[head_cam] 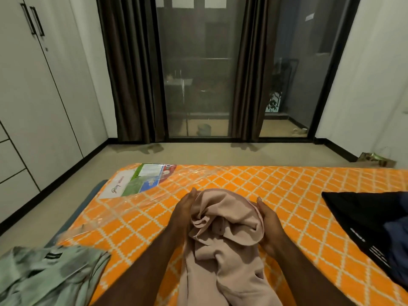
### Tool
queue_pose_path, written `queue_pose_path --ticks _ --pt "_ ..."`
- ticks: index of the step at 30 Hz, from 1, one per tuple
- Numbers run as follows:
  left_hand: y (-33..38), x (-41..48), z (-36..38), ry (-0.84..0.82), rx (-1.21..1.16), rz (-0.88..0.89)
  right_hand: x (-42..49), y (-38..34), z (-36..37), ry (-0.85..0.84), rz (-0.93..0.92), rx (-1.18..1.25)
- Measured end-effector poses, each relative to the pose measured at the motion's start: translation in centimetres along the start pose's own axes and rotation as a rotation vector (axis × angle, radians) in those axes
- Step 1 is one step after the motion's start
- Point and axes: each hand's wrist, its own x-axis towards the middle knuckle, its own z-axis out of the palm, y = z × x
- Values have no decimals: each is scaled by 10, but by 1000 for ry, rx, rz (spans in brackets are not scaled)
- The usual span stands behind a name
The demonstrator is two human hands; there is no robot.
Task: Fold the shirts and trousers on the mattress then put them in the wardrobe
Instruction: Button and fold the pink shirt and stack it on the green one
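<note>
Pressing crumpled pink garment (225,219) between left hand (184,208) and right hand (268,224), fingers mostly straight, on orange mattress (287,184)

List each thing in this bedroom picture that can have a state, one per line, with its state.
pink garment, crumpled, unfolded, pressed between both hands
left hand, fingers straight, pressing its left side
right hand, fingers straight, pressing its right side
green garment, rumpled, unfolded
black garment, lying spread out
mattress, plastic-wrapped
wardrobe doors, closed
curtains, drawn apart
</note>
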Motion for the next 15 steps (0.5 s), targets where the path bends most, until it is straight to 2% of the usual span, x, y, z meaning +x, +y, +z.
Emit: queue_pose_path --ticks 4,7,9,11,13,15 --pt "-11 3 -1 31 215 -81 -7 -5 7 -54 -118 -525" --pt "-10 -7 0 85 334 -90 -13 -8 7 -135 -137 -775" --pt "-12 -11 -1 110 513 -76 -15 -11 5 -150 -131 -843" --pt "-12 -17 -5 107 736 -15 -16 -11 5 -133 -140 -801" --pt "-9 -23 -8 91 902 94 -14 -9 6 -76 -198 -786" --pt "-8 -29 -7 57 983 238 -16 -8 12 25 -317 -873"
